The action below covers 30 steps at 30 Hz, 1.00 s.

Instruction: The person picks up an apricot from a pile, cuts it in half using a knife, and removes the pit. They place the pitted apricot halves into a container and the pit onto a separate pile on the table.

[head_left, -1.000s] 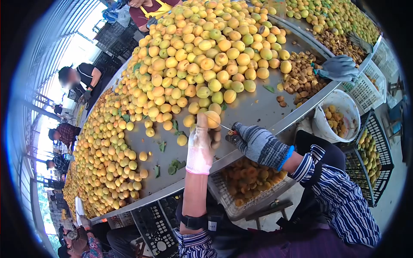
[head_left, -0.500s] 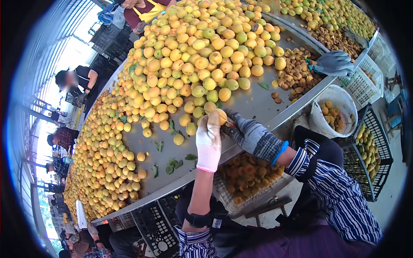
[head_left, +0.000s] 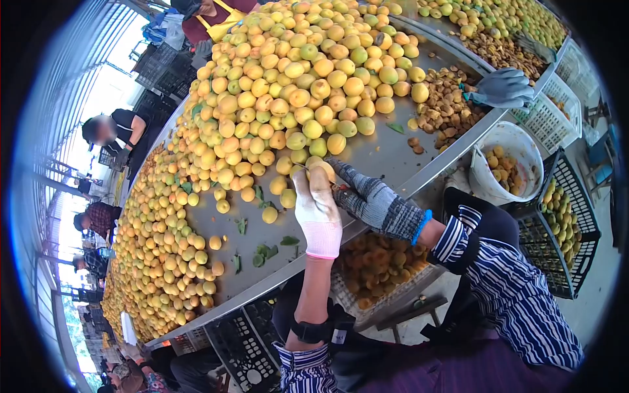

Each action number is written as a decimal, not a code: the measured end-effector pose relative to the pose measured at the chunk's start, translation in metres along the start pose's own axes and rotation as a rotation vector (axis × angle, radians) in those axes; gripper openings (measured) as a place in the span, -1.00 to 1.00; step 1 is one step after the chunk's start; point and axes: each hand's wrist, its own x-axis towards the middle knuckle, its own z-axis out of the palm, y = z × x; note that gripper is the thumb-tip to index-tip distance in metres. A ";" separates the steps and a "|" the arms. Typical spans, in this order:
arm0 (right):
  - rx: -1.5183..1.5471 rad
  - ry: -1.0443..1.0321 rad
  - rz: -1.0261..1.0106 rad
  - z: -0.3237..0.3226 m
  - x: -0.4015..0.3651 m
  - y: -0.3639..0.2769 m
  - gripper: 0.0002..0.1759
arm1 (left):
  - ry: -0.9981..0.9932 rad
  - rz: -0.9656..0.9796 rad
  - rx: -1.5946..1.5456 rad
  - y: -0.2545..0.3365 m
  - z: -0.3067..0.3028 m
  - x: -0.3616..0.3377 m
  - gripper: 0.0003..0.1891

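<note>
Yellow-orange apricot (head_left: 324,171), over worktop (head_left: 400,157), at heap's (head_left: 262,98) six o'clock; left hand (head_left: 317,208): fingers clamped on it; right hand (head_left: 380,206): fingers closed on small tool (head_left: 341,187). Probably light, soft-fleshed, bruisable; pinch sides gently.

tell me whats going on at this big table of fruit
A person wearing gloves holds one yellow-orange fruit in the left hand, while the right hand is up against it, gripping what looks like a small tool, mostly hidden. A large pile of whole fruit covers much of the metal table, with a smaller brownish heap beside it. Other people are around the table.
</note>
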 end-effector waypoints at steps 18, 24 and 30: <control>1.365 -0.365 0.563 -0.017 -0.001 0.009 -0.63 | 0.023 -0.910 -1.120 0.008 -0.021 0.023 -0.74; 1.519 -0.356 0.576 -0.019 -0.002 -0.008 -0.63 | -0.044 -0.891 -1.416 -0.032 -0.042 0.019 -0.74; 1.524 -0.524 0.572 -0.018 -0.001 0.001 -0.52 | -0.253 -0.455 -0.666 -0.001 -0.047 0.020 -0.54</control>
